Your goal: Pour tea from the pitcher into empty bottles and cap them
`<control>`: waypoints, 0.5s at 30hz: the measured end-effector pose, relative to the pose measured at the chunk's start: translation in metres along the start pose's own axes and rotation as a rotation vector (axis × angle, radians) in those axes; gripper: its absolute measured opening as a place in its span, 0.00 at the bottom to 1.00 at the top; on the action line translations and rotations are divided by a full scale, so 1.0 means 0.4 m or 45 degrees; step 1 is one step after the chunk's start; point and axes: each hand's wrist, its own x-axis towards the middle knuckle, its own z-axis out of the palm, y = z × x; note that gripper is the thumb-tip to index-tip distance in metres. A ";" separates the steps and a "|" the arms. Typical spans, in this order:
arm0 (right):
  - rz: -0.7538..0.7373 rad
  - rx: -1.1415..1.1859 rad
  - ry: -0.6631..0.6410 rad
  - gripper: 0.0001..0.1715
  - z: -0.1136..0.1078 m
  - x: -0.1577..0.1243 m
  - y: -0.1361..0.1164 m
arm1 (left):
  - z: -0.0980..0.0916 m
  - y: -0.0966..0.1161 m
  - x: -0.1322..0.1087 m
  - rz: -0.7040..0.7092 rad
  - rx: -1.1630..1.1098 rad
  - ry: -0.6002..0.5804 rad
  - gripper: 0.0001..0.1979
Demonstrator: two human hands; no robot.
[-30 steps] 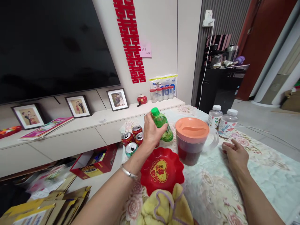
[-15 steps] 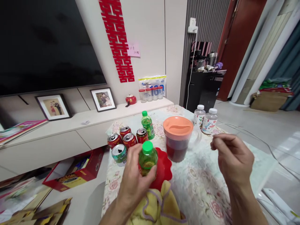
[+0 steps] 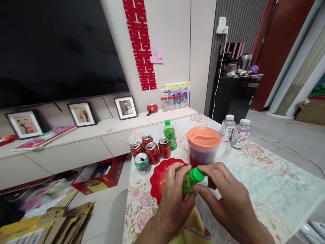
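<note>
A green bottle (image 3: 188,184) is tilted to the right in front of me, its body wrapped by my left hand (image 3: 175,193). The fingers and thumb of my right hand (image 3: 224,196) are closed around its green cap (image 3: 197,175). Under and behind the bottle lies a red scalloped plate (image 3: 158,179), partly covered by my left hand. A yellow cloth (image 3: 193,227) is below my hands, mostly hidden. Just beyond my right hand stands a clear pitcher of dark red liquid with an orange lid (image 3: 204,136).
Several red cans (image 3: 153,153) and a green-and-white can (image 3: 142,163) stand left of another green bottle (image 3: 170,135). Two clear bottles with white caps (image 3: 240,134) stand at the right. A flowered cloth (image 3: 142,203) covers the table; an open red box (image 3: 101,178) sits on the floor.
My right hand has come in from the right and closed on the cap. The bottle has moved right and tipped over the plate's edge. The view has shifted left.
</note>
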 end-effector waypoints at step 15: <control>0.017 0.011 -0.112 0.08 -0.019 0.004 0.004 | 0.013 -0.008 0.002 0.147 0.079 -0.052 0.38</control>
